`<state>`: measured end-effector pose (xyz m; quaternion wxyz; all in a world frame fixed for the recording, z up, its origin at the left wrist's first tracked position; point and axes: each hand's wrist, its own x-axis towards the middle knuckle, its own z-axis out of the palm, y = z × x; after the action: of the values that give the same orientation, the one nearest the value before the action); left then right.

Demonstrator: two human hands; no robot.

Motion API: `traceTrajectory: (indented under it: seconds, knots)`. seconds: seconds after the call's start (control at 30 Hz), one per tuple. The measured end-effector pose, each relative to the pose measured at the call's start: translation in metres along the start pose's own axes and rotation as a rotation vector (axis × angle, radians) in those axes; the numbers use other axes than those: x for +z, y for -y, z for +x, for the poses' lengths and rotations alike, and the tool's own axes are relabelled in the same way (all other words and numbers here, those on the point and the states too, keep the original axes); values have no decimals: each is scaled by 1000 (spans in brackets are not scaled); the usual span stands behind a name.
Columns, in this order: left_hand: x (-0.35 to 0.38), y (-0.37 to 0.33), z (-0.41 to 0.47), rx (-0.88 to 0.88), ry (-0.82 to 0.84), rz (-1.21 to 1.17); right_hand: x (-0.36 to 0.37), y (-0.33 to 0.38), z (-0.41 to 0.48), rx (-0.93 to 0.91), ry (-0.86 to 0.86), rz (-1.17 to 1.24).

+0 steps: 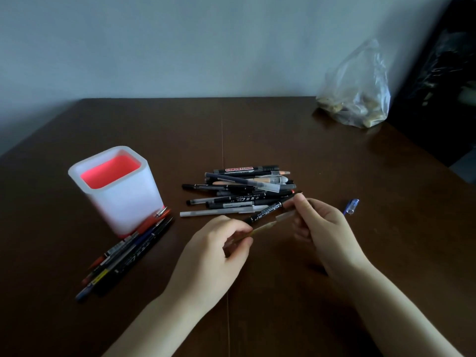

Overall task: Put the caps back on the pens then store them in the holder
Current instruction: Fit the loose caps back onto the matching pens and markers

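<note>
My left hand [213, 249] pinches a thin yellowish pen [260, 230] by its rear end, tip pointing up and right. My right hand [322, 225] holds a clear cap [284, 216] just at that tip, and its fingertips also touch the end of a black marker [268, 211]. A pile of several pens and markers [242, 188] lies just beyond my hands. The white holder with a red inside [121, 191] stands at the left, with nothing visible in it. Several more pens [126, 253] lie in a row in front of the holder.
A loose blue cap [351, 206] lies right of my right hand. A clear plastic bag with small lumps [356, 99] sits at the far right corner of the brown table [283, 130]. A dark object [443, 86] stands beyond the table's right edge.
</note>
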<state>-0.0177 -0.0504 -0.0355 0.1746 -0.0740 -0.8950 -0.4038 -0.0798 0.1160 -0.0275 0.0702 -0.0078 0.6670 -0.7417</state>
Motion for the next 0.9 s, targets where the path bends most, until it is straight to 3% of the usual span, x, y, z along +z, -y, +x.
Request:
traceTrajectory:
  seconds: [0.27, 0.4, 0.57, 0.67, 0.73, 0.8, 0.9]
  knots:
    - [2, 3, 0, 74, -55, -12, 11, -5, -9, 25, 243, -67]
    - [2, 2, 0, 86, -110, -44, 14, -4, -16, -42, 259, -103]
    - [-3, -2, 1, -2, -36, -159, 9, 5, -22, -156, 294, -269]
    - [-4, -2, 2, 12, 5, -51, 6, 8, -19, -178, 340, -394]
    - [-5, 0, 3, 44, -32, 94, 5, 8, -14, -236, 271, -518]
    - [-5, 6, 4, 80, -107, 255, 1, 11, -4, -365, 46, -634]
    - [-17, 5, 6, -8, -130, 478, -3, 28, 16, -471, -150, -670]
